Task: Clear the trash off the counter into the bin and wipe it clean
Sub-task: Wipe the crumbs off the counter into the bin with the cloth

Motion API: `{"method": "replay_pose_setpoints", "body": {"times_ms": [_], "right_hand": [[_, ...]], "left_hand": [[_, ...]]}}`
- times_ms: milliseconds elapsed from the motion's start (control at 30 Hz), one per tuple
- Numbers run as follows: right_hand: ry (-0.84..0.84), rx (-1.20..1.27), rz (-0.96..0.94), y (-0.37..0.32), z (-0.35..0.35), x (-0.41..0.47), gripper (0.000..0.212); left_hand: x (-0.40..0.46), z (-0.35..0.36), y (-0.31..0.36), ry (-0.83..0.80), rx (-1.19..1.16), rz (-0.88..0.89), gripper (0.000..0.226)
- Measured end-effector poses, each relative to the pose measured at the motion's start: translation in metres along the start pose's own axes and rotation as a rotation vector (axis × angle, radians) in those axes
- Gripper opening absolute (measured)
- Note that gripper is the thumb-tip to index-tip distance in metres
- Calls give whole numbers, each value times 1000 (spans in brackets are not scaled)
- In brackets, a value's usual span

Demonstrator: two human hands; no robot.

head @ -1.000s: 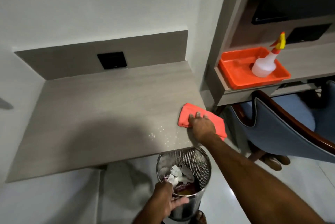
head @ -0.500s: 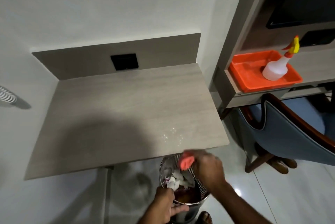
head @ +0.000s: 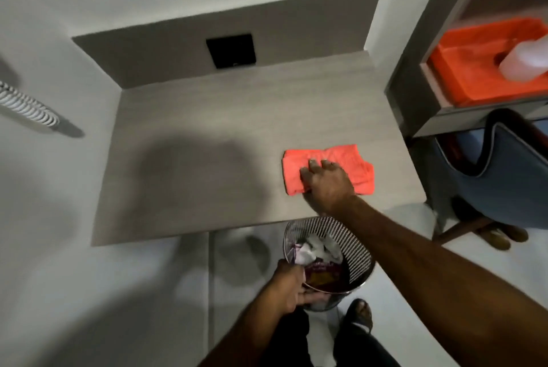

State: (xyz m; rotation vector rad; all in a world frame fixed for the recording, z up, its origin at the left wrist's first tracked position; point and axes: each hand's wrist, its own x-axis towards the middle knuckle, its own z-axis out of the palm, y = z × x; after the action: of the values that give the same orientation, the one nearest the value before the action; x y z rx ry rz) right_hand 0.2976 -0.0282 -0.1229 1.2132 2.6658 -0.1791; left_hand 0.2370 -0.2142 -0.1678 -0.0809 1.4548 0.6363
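An orange cloth [head: 353, 163] lies flat on the grey counter [head: 225, 141] near its right front corner. My right hand [head: 326, 184] presses down on the cloth with fingers spread over it. Below the counter's front edge a perforated metal bin [head: 353, 240] holds crumpled white paper and a dark wrapper. My left hand [head: 289, 286] grips the bin's near rim and holds it up.
A black socket plate [head: 231, 50] sits in the backsplash. To the right, a shelf carries an orange tray [head: 462, 70] with a white spray bottle [head: 525, 62]. A blue chair [head: 504, 170] stands under the shelf. My feet are on the pale floor.
My right hand carried the cloth off the counter edge to above the bin, then back onto the counter, further in than before. The droplets near the front edge are gone.
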Motion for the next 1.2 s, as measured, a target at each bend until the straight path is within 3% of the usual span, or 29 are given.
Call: {"method": "replay_pose_setpoints", "body": {"times_ms": [100,167,233,267,367,467,633,800,900,1000,1133,1200], "right_hand": [[50,5,-184,-15,19,-66,35],[-107,93,-216,-14,41,-118,25],[-317,190,-107,0,61,-161,22],[-316,243,-31,8,68,-176,21],[-255,453,196,34,84,-191,42],[-167,498,320,49,111,-186,66],[-37,674,463,71,214,-173,64],[-103,728,465,83,319,-165,60],[-183,629,426,87,369,-157,63],[-177,497,385,84,408,-151,63],[-208,517,433,80,441,-143,100],[-233,539,467,76,448,-138,106]], "left_hand": [[-1,-3,1,-14,56,-4,29],[0,-1,-2,9,93,-8,27],[0,6,-10,25,133,-36,30],[4,11,-17,31,168,-42,30],[26,30,-41,46,267,-33,26],[65,45,-58,43,278,-55,23],[176,52,-87,93,246,-134,28],[295,56,-122,226,320,-173,23],[349,58,-147,192,360,-151,37],[387,59,-167,154,382,-110,31],[406,49,-180,167,404,-119,23],[404,37,-181,156,379,-147,25]]}}
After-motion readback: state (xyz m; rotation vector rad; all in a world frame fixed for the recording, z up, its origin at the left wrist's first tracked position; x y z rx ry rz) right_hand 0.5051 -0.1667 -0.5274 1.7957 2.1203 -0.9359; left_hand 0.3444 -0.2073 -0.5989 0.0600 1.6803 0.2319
